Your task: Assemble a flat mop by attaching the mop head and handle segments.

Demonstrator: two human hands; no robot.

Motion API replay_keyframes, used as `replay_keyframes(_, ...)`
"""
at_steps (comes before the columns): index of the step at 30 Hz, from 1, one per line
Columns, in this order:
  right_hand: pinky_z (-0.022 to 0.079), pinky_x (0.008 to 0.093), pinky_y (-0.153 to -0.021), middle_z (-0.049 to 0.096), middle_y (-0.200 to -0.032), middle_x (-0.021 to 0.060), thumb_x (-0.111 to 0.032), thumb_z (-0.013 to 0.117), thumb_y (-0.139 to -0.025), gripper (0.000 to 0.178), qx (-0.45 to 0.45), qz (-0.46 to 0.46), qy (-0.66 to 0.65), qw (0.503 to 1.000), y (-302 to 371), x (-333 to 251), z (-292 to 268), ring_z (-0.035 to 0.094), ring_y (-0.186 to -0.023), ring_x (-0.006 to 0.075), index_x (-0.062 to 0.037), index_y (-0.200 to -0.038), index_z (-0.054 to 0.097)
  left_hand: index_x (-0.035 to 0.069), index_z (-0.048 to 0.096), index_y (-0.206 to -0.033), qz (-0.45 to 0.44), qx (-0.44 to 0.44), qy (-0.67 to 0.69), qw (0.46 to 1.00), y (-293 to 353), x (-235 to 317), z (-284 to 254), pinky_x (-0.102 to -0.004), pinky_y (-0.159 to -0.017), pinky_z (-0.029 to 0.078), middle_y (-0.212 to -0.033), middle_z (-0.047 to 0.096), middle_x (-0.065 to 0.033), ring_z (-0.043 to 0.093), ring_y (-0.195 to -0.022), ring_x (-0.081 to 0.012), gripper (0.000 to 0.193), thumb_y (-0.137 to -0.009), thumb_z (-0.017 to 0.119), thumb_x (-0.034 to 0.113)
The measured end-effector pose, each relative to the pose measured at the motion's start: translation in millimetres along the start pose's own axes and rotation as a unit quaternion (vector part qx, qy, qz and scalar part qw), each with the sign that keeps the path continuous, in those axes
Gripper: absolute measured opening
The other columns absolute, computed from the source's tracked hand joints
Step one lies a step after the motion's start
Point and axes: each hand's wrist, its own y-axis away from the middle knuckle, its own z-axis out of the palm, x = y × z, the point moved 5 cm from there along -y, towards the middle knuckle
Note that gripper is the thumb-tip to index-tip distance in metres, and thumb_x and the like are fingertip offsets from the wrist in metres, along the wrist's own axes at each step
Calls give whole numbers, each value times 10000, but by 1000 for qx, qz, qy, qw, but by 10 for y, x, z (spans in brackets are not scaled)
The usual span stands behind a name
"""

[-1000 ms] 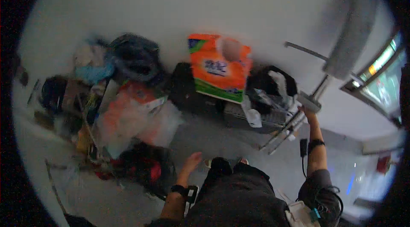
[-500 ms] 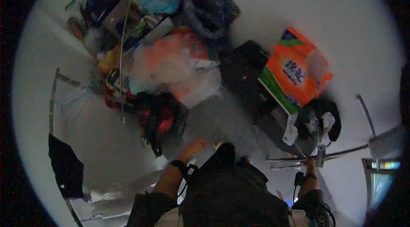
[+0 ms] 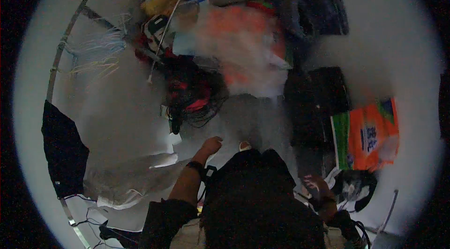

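My left hand hangs in front of my body over the grey floor, its fingers curled in and nothing visible in them. A black strap circles that wrist. Lower right, my right hand is smeared by motion, so its fingers cannot be made out well. It is nearest to a dark bundle with white pieces and an orange and green printed bag. Ahead of my left hand lies a black and red mesh-like bag.
A black case-like thing stands right of the walkway. Ahead are a pale orange-white plastic bag and a dark round-rimmed bag. A thin white pole leans there. At left, a metal rack carries hangers and dark cloth.
The view has turned and moved forward, so the piles sit differently in it. My right hand has come away from the metal rail at the right. My left hand still hangs in front.
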Motion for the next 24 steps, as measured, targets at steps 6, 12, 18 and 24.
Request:
replay_keyframes(6, 451, 382, -716, 576, -992, 105, -267, 513, -789, 397, -151, -38, 435, 887, -2917, -2945, 271, 553, -853, 253, -81, -1136, 459, 107, 577, -1014, -147, 28, 98, 984, 116, -652, 170, -390, -810, 422, -995, 568, -164, 540, -919, -317, 316, -739, 466, 216)
replay_keyframes(12, 441, 417, -729, 568, -966, 151, -269, 482, -797, 380, -171, -20, 519, 837, -4731, -5083, 928, 563, -855, 294, -90, -1132, 457, 111, 576, -995, -177, 163, 199, 950, 131, -812, 16, -404, -770, 436, -947, 585, -163, 559, -877, -319, 301, -753, 430, 215)
replay_keyframes(18, 292, 460, -941, 420, -1221, 160, -239, 429, -821, 377, -14, -377, 619, 689, -5329, -6563, 2168, 452, -1076, 298, -139, -1184, 440, 81, 559, -1002, -287, 163, 288, 899, 322, -718, -101, -354, -693, 463, -868, 603, -146, 588, -782, -300, 292, -780, 466, 247)
replay_keyframes(24, 172, 451, -1011, 295, -1325, 136, -274, 383, -846, 362, -175, -508, 579, 613, -6141, -6659, 2642, 270, -1222, 279, -135, -1171, 460, 123, 587, -952, -286, 263, 261, 884, 151, -374, -504, -326, -802, 447, -1057, 537, -104, 535, -934, -278, 172, -800, 519, 162)
